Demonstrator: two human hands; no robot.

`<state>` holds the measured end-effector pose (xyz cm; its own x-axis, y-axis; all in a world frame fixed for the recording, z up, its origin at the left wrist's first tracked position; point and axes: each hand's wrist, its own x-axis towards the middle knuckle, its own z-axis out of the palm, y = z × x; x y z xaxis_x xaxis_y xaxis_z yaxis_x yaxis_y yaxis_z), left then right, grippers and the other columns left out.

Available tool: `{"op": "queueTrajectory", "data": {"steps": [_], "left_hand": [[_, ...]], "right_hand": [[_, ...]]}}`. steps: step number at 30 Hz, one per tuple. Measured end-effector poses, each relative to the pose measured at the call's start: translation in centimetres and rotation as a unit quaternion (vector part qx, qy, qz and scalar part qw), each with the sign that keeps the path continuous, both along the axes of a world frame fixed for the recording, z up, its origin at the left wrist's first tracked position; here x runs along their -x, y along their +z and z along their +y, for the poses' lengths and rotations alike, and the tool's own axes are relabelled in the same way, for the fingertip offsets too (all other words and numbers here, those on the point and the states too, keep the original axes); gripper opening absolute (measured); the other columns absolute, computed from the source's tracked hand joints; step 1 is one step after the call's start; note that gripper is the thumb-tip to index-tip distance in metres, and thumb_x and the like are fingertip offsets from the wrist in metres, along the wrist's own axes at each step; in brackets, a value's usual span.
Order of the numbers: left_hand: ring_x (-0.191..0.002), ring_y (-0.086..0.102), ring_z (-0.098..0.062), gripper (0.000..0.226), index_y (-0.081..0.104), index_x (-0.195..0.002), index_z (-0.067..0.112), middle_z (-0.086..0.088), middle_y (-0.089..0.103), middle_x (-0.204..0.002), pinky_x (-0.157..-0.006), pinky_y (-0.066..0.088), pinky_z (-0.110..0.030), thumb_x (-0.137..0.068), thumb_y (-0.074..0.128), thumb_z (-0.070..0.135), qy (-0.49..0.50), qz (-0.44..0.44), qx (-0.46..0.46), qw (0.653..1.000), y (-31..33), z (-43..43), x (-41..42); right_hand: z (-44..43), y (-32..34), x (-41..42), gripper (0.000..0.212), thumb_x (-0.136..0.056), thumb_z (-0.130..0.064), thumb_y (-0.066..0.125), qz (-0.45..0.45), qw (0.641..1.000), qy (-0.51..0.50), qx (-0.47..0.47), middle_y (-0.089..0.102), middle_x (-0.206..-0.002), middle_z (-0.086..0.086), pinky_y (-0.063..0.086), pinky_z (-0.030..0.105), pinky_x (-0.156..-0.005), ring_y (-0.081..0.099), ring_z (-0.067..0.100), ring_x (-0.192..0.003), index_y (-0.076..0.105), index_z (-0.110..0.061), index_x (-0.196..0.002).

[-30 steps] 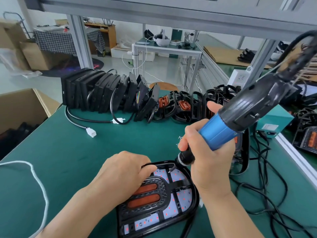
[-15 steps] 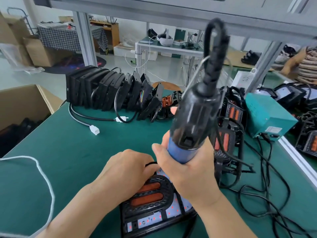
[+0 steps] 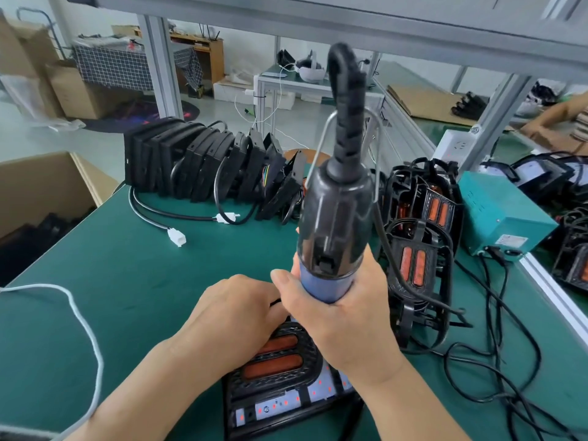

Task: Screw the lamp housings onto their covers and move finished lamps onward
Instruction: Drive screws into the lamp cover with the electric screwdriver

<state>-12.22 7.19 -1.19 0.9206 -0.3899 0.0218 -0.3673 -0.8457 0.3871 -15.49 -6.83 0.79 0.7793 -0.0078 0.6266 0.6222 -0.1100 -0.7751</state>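
right hand (image 3: pixel 337 316) gripping upright electric screwdriver (image 3: pixel 334 218), left hand (image 3: pixel 235 313) on lamp (image 3: pixel 280 377)

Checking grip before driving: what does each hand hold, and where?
The right hand grips the screwdriver by its blue barrel; the left hand holds the lamp at its far end.

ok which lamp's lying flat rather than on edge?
The near lamp under the left hand, LED board facing up. The lamps right of the screwdriver stand on edge.
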Motion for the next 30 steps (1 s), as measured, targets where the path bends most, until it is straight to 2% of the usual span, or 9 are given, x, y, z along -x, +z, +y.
{"op": "queueTrajectory", "data": {"steps": [4, 6, 9, 13, 15, 17, 21, 25, 30], "left_hand": [[-0.043, 0.035, -0.012, 0.024, 0.046, -0.064, 0.058, 0.002, 0.049, -0.051, -0.041, 0.029, -0.02, -0.07, 0.024, 0.05, 0.007, 0.005, 0.036, 0.999, -0.4, 0.1, 0.1], [-0.044, 0.035, -0.012, 0.025, 0.048, -0.062, 0.053, 0.016, 0.054, -0.055, -0.043, 0.027, -0.02, -0.075, 0.027, 0.055, 0.006, 0.014, 0.043, 0.999, -0.6, 0.1, 0.1], [-0.049, 0.041, -0.012, 0.041, 0.052, -0.059, 0.029, 0.002, 0.048, -0.051, -0.05, 0.034, -0.026, -0.085, 0.036, 0.057, 0.018, 0.004, 0.035, 0.999, -1.1, 0.2, -0.2], [-0.069, 0.055, -0.016, 0.037, 0.062, -0.079, 0.024, 0.005, 0.06, -0.067, -0.067, 0.049, -0.032, -0.094, 0.047, 0.055, 0.015, -0.012, 0.02, 1.0, -1.3, 0.1, -0.5], [-0.074, 0.059, -0.015, 0.036, 0.066, -0.083, 0.025, 0.006, 0.064, -0.072, -0.074, 0.052, -0.034, -0.094, 0.048, 0.054, 0.017, 0.016, 0.026, 0.999, -1.1, 0.1, -0.6], [-0.078, 0.061, -0.013, 0.034, 0.067, -0.085, 0.026, 0.008, 0.066, -0.076, -0.077, 0.053, -0.033, -0.094, 0.049, 0.053, 0.018, 0.047, 0.026, 0.998, -0.8, 0.1, -0.6], [-0.081, 0.06, -0.01, 0.026, 0.064, -0.087, 0.029, 0.011, 0.065, -0.082, -0.078, 0.051, -0.03, -0.096, 0.049, 0.049, -0.004, 0.113, 0.005, 0.994, 0.0, 0.2, -0.9], [-0.08, 0.061, -0.016, 0.031, 0.061, -0.084, 0.02, 0.005, 0.064, -0.082, -0.079, 0.052, -0.033, -0.097, 0.048, 0.044, -0.013, 0.152, -0.032, 0.988, 1.0, 0.6, -1.4], [-0.072, 0.057, -0.02, 0.041, 0.046, -0.069, 0.011, 0.0, 0.058, -0.077, -0.068, 0.047, -0.029, -0.094, 0.044, 0.043, 0.046, 0.141, -0.193, 0.97, 1.7, 2.2, -1.9]], "right_hand": [[0.0, -0.1, -0.1, 0.027, -0.079, -0.018, 0.073, 0.008, 1.0, -0.004, -0.004, 0.064, -0.076, -0.025, 0.05, 0.011, -0.067, 0.063, -0.001, -0.067, 0.057, -0.031, -0.095], [-0.2, -0.2, -0.2, 0.027, -0.079, -0.02, 0.074, 0.022, 1.0, 0.006, -0.01, 0.063, -0.081, -0.023, 0.05, 0.013, -0.071, 0.063, 0.001, -0.071, 0.057, -0.025, -0.1], [-0.6, -0.2, -0.7, 0.043, -0.078, -0.025, 0.076, 0.043, 0.999, 0.019, -0.02, 0.061, -0.09, -0.019, 0.048, 0.019, -0.076, 0.06, 0.001, -0.078, 0.052, -0.011, -0.111], [-1.9, 0.8, -1.4, 0.036, -0.078, -0.024, 0.074, 0.037, 0.996, -0.025, -0.082, 0.059, -0.066, 0.002, 0.048, 0.021, -0.057, 0.055, 0.009, -0.056, 0.056, 0.004, -0.094], [-3.1, 1.5, -1.7, 0.009, -0.08, -0.023, 0.071, 0.009, 0.991, -0.066, -0.116, 0.059, -0.06, -0.003, 0.05, 0.027, -0.057, 0.054, 0.013, -0.053, 0.066, -0.027, -0.087], [-4.1, 1.9, -2.1, 0.025, -0.082, -0.024, 0.069, -0.013, 0.984, -0.103, -0.142, 0.06, -0.06, -0.008, 0.051, 0.032, -0.061, 0.054, 0.013, -0.053, 0.067, -0.048, -0.088], [-5.9, 2.0, -2.0, 0.024, -0.08, -0.027, 0.069, -0.009, 0.97, -0.138, -0.198, 0.058, -0.058, -0.011, 0.046, 0.032, -0.061, 0.052, 0.015, -0.053, 0.067, -0.051, -0.082], [-7.4, 1.6, -1.4, 0.032, -0.081, -0.024, 0.068, -0.009, 0.966, -0.156, -0.204, 0.057, -0.059, -0.011, 0.048, 0.032, -0.062, 0.051, 0.015, -0.052, 0.066, -0.056, -0.082], [-8.7, 1.3, -0.9, 0.036, -0.081, -0.024, 0.068, -0.008, 0.964, -0.175, -0.201, 0.057, -0.059, -0.011, 0.046, 0.039, -0.068, 0.05, 0.019, -0.054, 0.065, -0.061, -0.082]]}}
